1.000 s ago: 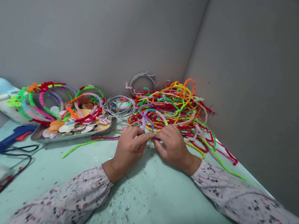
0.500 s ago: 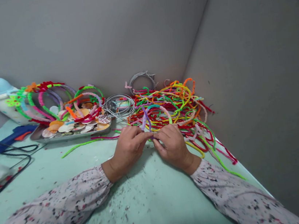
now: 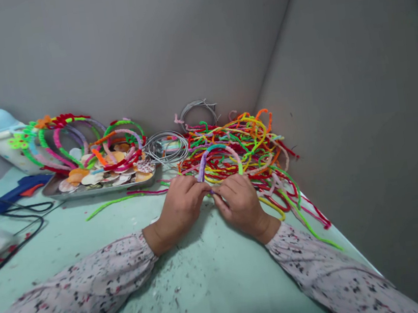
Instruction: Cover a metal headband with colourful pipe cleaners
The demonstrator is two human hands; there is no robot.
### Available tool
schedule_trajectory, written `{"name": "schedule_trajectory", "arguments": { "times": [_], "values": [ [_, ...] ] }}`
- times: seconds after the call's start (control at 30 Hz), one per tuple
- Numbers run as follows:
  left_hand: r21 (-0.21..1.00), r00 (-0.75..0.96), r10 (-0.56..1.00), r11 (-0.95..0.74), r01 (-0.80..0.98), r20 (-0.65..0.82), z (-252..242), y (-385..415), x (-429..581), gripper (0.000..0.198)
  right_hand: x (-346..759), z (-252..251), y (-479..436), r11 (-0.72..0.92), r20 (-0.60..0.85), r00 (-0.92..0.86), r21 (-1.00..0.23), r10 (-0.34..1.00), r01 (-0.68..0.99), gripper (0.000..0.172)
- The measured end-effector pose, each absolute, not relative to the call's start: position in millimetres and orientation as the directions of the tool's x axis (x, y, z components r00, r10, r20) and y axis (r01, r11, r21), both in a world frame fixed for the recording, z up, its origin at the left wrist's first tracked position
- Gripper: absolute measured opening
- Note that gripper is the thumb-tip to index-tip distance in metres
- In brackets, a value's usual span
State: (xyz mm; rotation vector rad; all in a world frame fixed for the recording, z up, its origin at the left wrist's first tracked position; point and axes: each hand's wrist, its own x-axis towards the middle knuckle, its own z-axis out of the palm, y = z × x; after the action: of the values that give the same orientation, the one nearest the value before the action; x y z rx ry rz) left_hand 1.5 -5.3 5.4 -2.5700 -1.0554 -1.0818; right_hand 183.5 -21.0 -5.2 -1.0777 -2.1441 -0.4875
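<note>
A curved headband (image 3: 215,147) wrapped in purple, teal, pink and green pipe cleaner arches up beyond my fingers. My left hand (image 3: 182,201) is closed around its purple side, with thumb and forefinger pinched together. Close by, my right hand (image 3: 239,201) is closed too, its fingertips pinching a bit of purple pipe cleaner (image 3: 211,192) between the two hands. The fingers hide the lower ends of the headband. Right behind it lies a tangled heap of colourful pipe cleaners (image 3: 245,136).
At the left back, a metal tray (image 3: 100,191) holds shells, with finished-looking fuzzy headbands (image 3: 61,145) over it. Coiled grey wires (image 3: 167,147) are beside it. A blue glue gun (image 3: 10,195) with a black cord lies at far left. Grey walls (image 3: 140,47) enclose the table (image 3: 196,291).
The loose purple pipe cleaner end that stuck up beside the headband has come down, wound against the purple side or hidden at my fingers. Both hands stay in nearly the same place.
</note>
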Motion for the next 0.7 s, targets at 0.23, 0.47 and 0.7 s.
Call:
{"name": "schedule_trajectory", "arguments": {
  "times": [0.23,0.47,0.7],
  "values": [
    [0.140,0.491,0.581,-0.726,0.673,0.649,4.1,-6.5,2.5,0.019,183.7,-4.9,-21.7,0.595,0.702,-0.444,0.036,0.557,0.803,0.017],
    [0.185,0.471,0.575,-0.743,0.643,0.669,2.7,-4.0,0.3,0.017,184.9,-6.9,-20.5,0.606,0.703,-0.431,0.001,0.566,0.796,0.013],
    [0.133,0.514,0.599,-0.721,0.680,0.614,5.9,-5.3,0.6,0.021,184.0,-5.7,-21.2,0.605,0.702,-0.444,0.022,0.558,0.796,0.015]
  ]
}}
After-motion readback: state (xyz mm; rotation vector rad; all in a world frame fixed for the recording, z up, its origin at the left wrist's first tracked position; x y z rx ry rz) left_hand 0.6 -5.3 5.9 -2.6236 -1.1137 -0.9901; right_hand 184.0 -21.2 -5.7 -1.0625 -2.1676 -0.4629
